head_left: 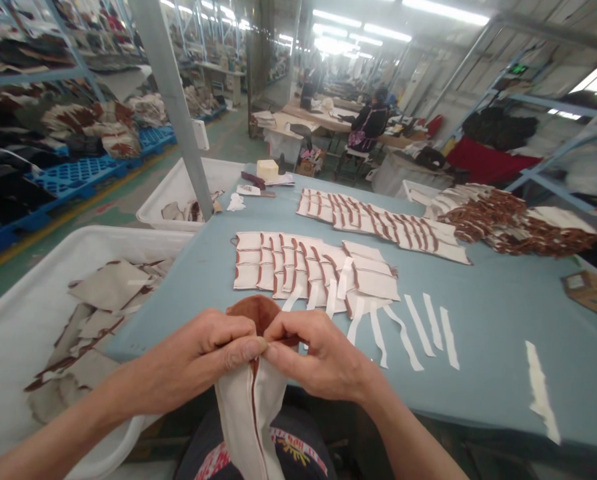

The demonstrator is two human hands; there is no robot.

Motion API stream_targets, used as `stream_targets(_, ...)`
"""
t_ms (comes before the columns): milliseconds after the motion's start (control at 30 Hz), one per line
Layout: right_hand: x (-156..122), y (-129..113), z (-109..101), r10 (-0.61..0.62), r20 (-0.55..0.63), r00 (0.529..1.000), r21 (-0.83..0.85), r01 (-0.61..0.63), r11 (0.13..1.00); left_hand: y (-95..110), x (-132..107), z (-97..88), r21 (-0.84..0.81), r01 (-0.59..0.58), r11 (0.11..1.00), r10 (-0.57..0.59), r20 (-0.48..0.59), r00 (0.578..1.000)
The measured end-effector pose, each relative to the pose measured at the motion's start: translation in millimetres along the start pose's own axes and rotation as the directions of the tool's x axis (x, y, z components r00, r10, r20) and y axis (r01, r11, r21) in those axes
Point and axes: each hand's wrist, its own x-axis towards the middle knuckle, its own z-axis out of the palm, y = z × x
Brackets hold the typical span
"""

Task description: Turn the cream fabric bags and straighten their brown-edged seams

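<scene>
Between my hands hangs a cream fabric piece (238, 407) with brown trim and a seam down its middle, its brown inner side showing at the top. My left hand (213, 350) pinches its upper edge from the left, thumb on the seam. My right hand (313, 357) grips the same edge from the right, and the two thumbs meet. Just beyond lie overlapping rows of cream pieces with brown edges (288, 263). Several white strips (418, 327) are spread on the table to the right, some resting against those pieces.
The blue-green table (483, 307) carries another row of cream pieces (378, 223) and a brown-and-cream heap (508, 217). At the left stands a white bin (93, 233) of fabric pieces, beside a metal post (173, 100). A person (371, 123) sits farther back.
</scene>
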Motion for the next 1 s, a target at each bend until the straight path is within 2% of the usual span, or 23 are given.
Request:
stream_targets(100,0,1,-5,0.039,0.076,0.996,0.108,-0.048,0.993,0,-1,0.3,-0.020,0.010,1.000,-0.010,0.000,1.000)
stream_targets(167,-1,2,-8,0.043,0.105,0.994,0.119,-0.056,0.991,1,-3,0.3,-0.010,0.013,1.000,-0.013,-0.012,1.000)
stream_targets(367,-2,10,-1,0.013,0.016,1.000,-0.055,-0.012,0.998,-8,-10,2.5,0.034,0.167,0.985,-0.165,-0.043,0.985)
stream_targets(433,1,15,5,0.010,0.006,1.000,-0.006,-0.010,1.000,-13,-12,3.4,0.029,0.194,0.981,-0.192,-0.048,0.980)
stream_targets(533,10,22,13,0.077,0.058,0.995,0.178,-0.086,0.980,-20,-17,4.2,0.056,0.193,0.980,-0.188,-0.086,0.978)
stream_targets(733,29,35,32,0.162,0.186,0.969,0.483,-0.234,0.844,-31,-27,5.7,0.107,0.210,0.972,-0.192,-0.162,0.968)
stream_targets(900,34,47,58,0.365,0.316,0.876,0.637,-0.480,0.603,-42,-21,7.7,0.039,0.207,0.978,-0.192,-0.245,0.951)
stream_targets(1000,36,53,68,0.411,0.348,0.843,0.681,-0.528,0.507,-51,-22,9.3,-0.073,0.238,0.969,-0.248,-0.228,0.942)
